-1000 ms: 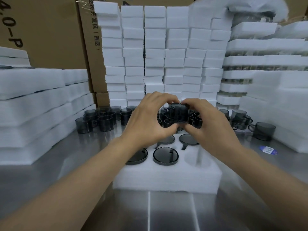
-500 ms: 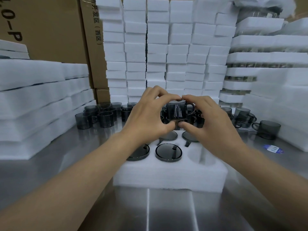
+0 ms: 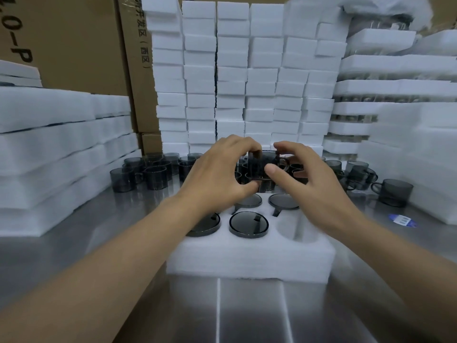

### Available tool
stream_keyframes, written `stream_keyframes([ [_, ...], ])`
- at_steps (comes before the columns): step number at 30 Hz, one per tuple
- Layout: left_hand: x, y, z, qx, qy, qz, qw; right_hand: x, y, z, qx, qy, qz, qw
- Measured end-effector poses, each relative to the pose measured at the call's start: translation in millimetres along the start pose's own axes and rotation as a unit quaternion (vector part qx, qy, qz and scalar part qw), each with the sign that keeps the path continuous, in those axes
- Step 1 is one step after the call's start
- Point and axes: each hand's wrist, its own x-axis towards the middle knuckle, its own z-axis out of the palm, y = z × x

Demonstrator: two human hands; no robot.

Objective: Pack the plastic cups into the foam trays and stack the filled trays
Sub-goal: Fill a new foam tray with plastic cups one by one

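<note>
A white foam tray (image 3: 247,258) lies on the steel table in front of me. Several dark smoky plastic cups sit upside down in its holes, one of them front and centre (image 3: 248,224). The front right hole (image 3: 296,229) is empty. Above the tray's far edge, both hands hold one dark cup (image 3: 258,167) with its handle to the right. My left hand (image 3: 220,172) grips its left side, and my right hand (image 3: 306,174) pinches the right side, thumb across the front.
Loose dark cups stand behind the tray, to the left (image 3: 148,172) and right (image 3: 393,194). Foam tray stacks (image 3: 49,144) rise on the left, foam blocks (image 3: 235,82) behind, filled trays (image 3: 395,95) on the right. Cardboard boxes (image 3: 74,45) stand at back left. A blue sticker (image 3: 401,220) lies on the table.
The cup has stayed between both hands above the tray's back edge and been turned upright. My right thumb has slid onto its front.
</note>
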Motion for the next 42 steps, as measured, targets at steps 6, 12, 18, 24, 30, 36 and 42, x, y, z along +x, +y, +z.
stream_keyframes([
  [6, -2, 7, -2, -0.009, -0.016, 0.051, 0.999, 12, -7, -4, 0.106, -0.040, 0.071, 0.991],
  [12, -2, -1, -2, -0.155, -0.040, -0.107, 0.981, 27, -11, -42, 0.234, -0.183, 0.149, 0.943],
  [18, 0, -1, 0, -0.156, -0.058, -0.123, 0.978, 22, -29, -66, 0.152, -0.440, 0.147, 0.873],
  [24, 0, 0, 0, -0.166, -0.071, -0.138, 0.974, 18, -38, -77, 0.073, -0.433, 0.131, 0.889],
  [30, 0, 0, 1, -0.172, -0.083, -0.142, 0.971, 19, -49, -77, 0.008, -0.430, 0.126, 0.894],
  [36, 1, 0, 1, -0.169, -0.085, -0.149, 0.971, 16, -59, -69, -0.034, -0.425, 0.105, 0.898],
  [42, 1, 1, 0, -0.164, -0.090, -0.154, 0.970, 12, -68, -55, -0.147, -0.411, 0.091, 0.895],
])
